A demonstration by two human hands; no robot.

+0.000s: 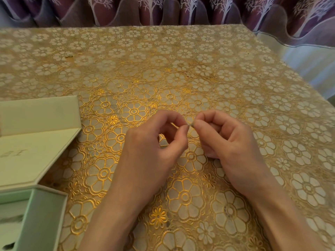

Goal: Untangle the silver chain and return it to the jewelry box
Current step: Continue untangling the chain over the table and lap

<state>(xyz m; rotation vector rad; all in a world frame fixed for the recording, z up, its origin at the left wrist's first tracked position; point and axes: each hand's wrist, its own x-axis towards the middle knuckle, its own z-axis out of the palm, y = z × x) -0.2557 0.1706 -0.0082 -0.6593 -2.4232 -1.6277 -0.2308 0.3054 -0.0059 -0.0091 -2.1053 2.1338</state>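
Observation:
My left hand (155,142) and my right hand (226,138) meet above the middle of the table, thumbs and forefingers pinched together. Between the fingertips a tiny stretch of the thin silver chain (189,124) shows; the rest of it is hidden by my fingers or too fine to make out. The pale green jewelry box (45,211) stands open at the lower left, its lid (36,142) laid back flat on the table beyond it.
The table wears a gold floral lace cloth (163,69). Purple curtains with white tree prints (181,9) hang behind the far edge. The table's right edge (290,57) runs diagonally toward a pale floor.

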